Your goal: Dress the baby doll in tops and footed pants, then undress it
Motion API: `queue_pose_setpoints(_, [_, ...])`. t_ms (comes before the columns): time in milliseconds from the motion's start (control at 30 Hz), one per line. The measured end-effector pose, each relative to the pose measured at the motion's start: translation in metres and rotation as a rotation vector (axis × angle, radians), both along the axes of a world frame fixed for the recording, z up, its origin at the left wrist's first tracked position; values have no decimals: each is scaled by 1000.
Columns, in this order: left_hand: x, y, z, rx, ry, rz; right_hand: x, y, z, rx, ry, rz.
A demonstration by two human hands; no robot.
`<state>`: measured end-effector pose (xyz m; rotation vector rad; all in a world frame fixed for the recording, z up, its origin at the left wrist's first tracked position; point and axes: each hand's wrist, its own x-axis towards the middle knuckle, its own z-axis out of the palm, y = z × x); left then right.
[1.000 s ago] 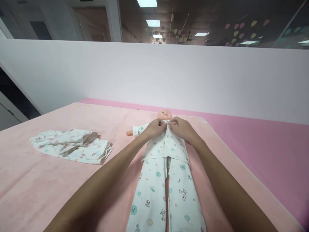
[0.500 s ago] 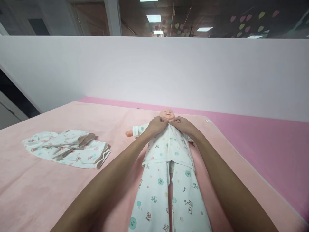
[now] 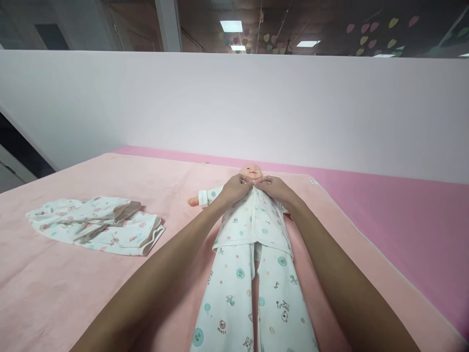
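Observation:
A baby doll (image 3: 251,171) lies on its back, its head toward the far wall. It wears a white printed jacket (image 3: 252,225) and matching trousers (image 3: 234,298). At the jacket's neckline, just below the doll's chin, my left hand (image 3: 237,189) pinches the left side of the collar. Opposite it, my right hand (image 3: 275,189) pinches the collar's other side, the fingertips of both hands nearly meeting. The jacket front looks joined down the middle. Whatever fastener lies between my fingertips is too small to make out. One doll hand (image 3: 193,201) sticks out of the left sleeve.
Folded printed baby clothes (image 3: 98,225) with brown trim lie to the left on the pink blanket (image 3: 176,181). A magenta surface (image 3: 410,215) shows beyond the blanket's right edge. Behind stands a low white wall (image 3: 256,107) with glass above it.
The whole view has shifted slightly, so everything sits a little further left. Both hands stay pinched at the jacket collar, with hardly any movement.

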<state>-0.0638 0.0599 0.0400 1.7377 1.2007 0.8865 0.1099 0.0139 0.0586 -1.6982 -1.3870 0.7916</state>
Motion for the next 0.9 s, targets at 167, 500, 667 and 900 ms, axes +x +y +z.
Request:
queue_pose_setpoints(167, [-2,0,0,-54,-75,-40,1,-2,-2,21,36,31])
queue_pose_setpoints(500, [-1,6,-7,-32,-100,-4,-1,-3,-3,34,-68,20])
queue_pose_setpoints(667, [2,2,-4,-99,-99,41,-6,-3,-2,46,-180,-46])
queue_pose_setpoints(900, [4,-1,-6,-100,-123,69,-9,-3,-5,47,-201,-80])
